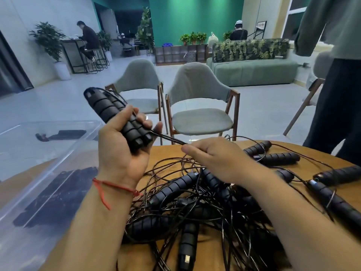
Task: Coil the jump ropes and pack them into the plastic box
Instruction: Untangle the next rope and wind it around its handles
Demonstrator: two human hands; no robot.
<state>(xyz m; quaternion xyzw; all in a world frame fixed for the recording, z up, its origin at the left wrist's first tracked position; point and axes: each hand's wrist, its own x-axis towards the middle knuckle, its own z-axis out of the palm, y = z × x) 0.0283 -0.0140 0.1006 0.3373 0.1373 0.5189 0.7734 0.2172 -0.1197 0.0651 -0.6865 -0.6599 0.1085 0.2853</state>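
Two black handles of one jump rope lie side by side in the left hand, whose fingers curl tightly round them, the far ends pointing toward ten o'clock. At three o'clock from that hand, the right hand pinches the thin cord running from the handles, above a tangled pile of ropes on the wooden table. At nine o'clock from the pile stands the clear plastic box, with dark ropes lying inside
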